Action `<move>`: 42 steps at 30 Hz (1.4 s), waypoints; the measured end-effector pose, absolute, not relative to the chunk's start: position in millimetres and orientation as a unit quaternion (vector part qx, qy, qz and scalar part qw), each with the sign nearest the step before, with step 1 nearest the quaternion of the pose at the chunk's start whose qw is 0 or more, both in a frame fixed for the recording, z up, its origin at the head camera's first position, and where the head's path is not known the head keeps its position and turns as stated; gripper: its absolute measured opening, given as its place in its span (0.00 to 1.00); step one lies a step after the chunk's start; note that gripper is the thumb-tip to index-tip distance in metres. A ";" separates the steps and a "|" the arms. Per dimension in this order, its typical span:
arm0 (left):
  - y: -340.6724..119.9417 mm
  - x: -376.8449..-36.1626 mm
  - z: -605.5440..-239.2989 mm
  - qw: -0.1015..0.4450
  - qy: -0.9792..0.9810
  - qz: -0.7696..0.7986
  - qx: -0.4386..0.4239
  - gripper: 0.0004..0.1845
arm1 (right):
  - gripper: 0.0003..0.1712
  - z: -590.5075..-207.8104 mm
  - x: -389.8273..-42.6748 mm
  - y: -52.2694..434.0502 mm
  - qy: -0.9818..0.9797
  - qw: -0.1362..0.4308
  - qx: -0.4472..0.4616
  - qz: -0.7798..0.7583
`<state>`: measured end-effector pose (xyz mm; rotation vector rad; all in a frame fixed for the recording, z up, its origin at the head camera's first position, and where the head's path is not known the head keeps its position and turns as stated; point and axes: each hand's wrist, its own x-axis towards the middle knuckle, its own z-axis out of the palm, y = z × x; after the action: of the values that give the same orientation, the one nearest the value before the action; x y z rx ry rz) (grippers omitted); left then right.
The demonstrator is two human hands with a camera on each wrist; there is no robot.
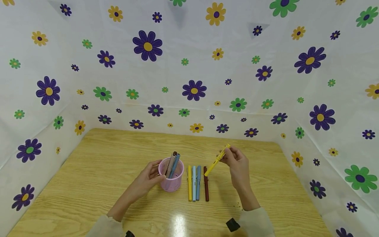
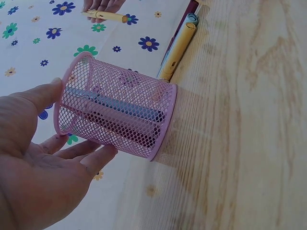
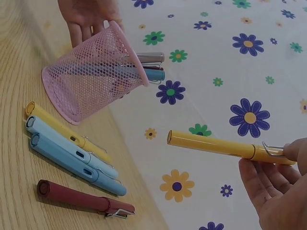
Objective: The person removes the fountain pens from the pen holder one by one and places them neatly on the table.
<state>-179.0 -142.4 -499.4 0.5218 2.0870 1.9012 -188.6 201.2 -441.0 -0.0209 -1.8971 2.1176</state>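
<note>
A yellow pen (image 3: pixel 211 144) with a metal clip is pinched by its cap end in my right hand (image 1: pixel 239 166), held slantwise above the table. My left hand (image 1: pixel 145 180) holds the side of a pink mesh pen cup (image 2: pixel 112 108), thumb near the rim and fingers along the wall. Inside the cup lean a grey pen (image 1: pixel 170 164), a blue pen (image 1: pixel 174 166) and a dark one mostly hidden. Right of the cup lie a yellow pen (image 1: pixel 189 184), a light blue pen (image 1: pixel 194 184), a blue pen (image 1: pixel 198 184) and a dark red pen (image 1: pixel 206 189).
The wooden table (image 1: pixel 103 164) has a flower-print cloth (image 1: pixel 177 65) behind it and at both sides. Small dark specks (image 1: pixel 238 204) lie near the right wrist. Black pieces (image 1: pixel 233 224) show at the sleeves.
</note>
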 end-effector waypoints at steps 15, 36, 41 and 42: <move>-142.0 -179.3 -498.9 0.133 0.723 0.654 0.179 0.38 | 0.18 -450.3 -187.2 222.3 -0.699 0.124 -0.032 0.704; -142.5 -181.5 -501.3 0.121 0.723 0.653 0.191 0.38 | 0.20 -482.8 -186.9 226.5 -0.764 0.033 -0.056 0.642; -142.2 -181.1 -501.4 0.123 0.724 0.652 0.188 0.38 | 0.20 -492.1 -188.0 224.6 -0.774 0.018 -0.046 0.631; -142.1 -181.2 -501.4 0.123 0.724 0.652 0.188 0.38 | 0.21 -493.5 -187.9 224.0 -0.775 0.015 -0.044 0.630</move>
<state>-181.2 -142.1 -501.4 0.5478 2.1139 1.9021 -187.9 224.0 -493.5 -0.1371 -2.4115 1.9608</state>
